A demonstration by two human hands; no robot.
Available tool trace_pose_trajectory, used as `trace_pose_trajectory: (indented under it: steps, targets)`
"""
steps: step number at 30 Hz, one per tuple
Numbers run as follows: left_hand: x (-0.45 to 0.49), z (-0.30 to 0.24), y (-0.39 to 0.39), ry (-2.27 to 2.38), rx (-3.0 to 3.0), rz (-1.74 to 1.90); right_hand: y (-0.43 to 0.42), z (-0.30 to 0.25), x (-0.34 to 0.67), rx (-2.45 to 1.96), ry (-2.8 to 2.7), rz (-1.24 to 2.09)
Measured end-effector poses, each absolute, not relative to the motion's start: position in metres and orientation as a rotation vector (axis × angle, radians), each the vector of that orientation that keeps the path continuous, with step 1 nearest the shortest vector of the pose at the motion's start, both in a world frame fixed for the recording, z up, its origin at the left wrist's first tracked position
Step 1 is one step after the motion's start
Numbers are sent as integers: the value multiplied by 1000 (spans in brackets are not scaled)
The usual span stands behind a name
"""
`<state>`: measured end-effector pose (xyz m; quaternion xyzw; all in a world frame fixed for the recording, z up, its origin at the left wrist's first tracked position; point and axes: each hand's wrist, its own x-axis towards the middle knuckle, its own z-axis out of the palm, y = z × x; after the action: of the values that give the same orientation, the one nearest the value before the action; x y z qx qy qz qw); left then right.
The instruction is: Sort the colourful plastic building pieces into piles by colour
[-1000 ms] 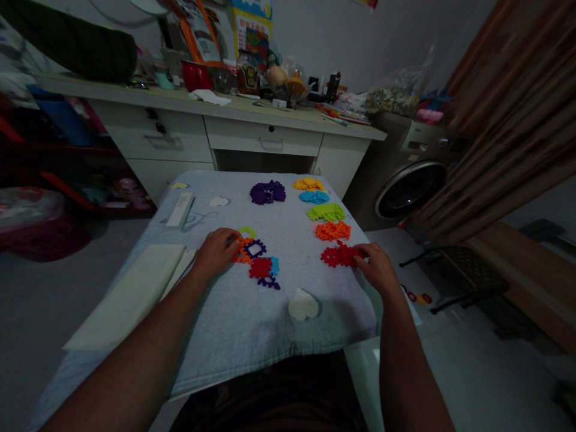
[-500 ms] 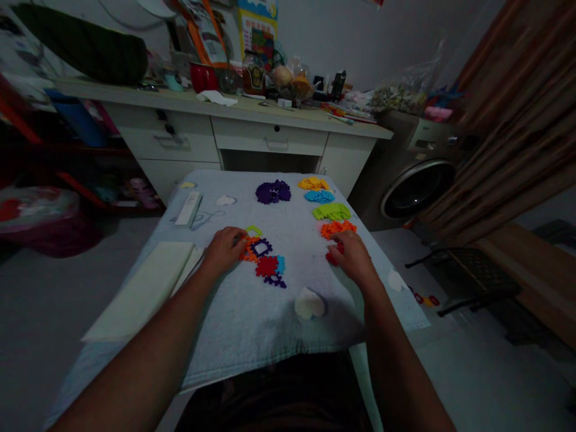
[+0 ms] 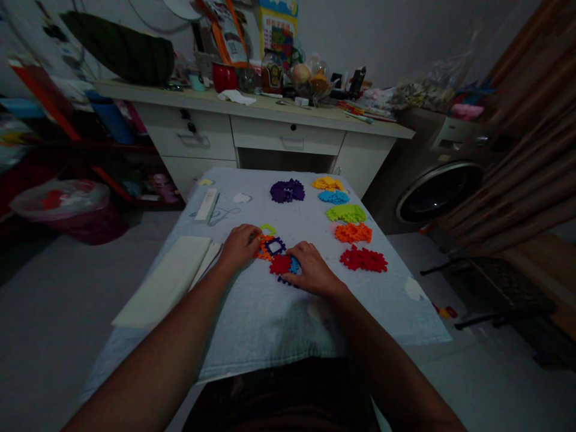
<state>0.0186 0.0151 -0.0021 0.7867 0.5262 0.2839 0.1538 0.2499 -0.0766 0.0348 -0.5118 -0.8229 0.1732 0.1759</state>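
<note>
A joined cluster of toothed plastic pieces in orange, purple, red and blue lies mid-table on the grey towel. My left hand rests on its left side, fingers curled on the orange piece. My right hand lies over its right side, fingers bent onto the red and blue pieces. A green piece sits just beyond. Sorted piles stand to the right: red pile, orange pile, green pile, blue pile, yellow pile. A purple pile lies farther back.
A white pad lies at the left of the towel, with a white stick and scissors beyond. A cluttered desk stands behind, a washing machine at right, a pink bin on the floor left.
My right hand has left the red pile at the right and moved left onto the joined cluster. My left hand stayed on the cluster. The view has shifted a little.
</note>
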Motion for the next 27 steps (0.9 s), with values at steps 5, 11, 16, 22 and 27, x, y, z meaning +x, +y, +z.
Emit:
trace_pose_trajectory:
  steps: [5,11,16,22,27]
  targets:
    - [18,-2,14,1509,2259,799,-76,31,251,-1419,-2272,453]
    - [19,-2,14,1514,2262,801,-71,18,259,-1406,-2153,394]
    - [18,-4,16,1494,2283,809,-63,10,271,-1467,-1977,372]
    - [18,-5,17,1481,2289,817,-57,5,277,-1592,-1953,326]
    - [18,-5,18,1488,2295,796,-57,6,277,-1595,-1972,348]
